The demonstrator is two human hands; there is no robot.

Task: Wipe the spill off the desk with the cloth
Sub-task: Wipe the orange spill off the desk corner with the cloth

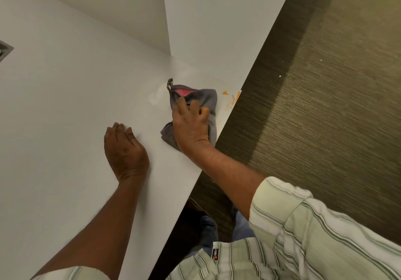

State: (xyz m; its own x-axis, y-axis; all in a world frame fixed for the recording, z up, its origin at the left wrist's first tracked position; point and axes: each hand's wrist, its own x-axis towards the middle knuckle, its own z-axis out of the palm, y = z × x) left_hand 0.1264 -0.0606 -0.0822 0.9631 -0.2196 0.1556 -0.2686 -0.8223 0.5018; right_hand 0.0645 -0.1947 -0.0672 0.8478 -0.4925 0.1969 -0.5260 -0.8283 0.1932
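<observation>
Currently, step in hand: wiping is under way, judged partly done.
Tabletop (65, 106): white surface is carrying both hands and the cloth.
Left hand (124, 149): is resting palm-down, fingers (121, 128) pressed together, gripping nothing, apparently bracing the body.
Wet smear (157, 96): is lying just left of the cloth.
Cloth (195, 106): grey, bunched, a pink patch showing, is lying near the right tabletop edge.
Right hand (191, 125): is pressing down on the cloth, fingers slightly spread and curling into the fabric.
Spill (230, 98): orange residue is sitting just right of the cloth, at the edge.
Next move: probably calls for pushing the cloth right over the residue without sweeping it onto the floor (325, 106).
</observation>
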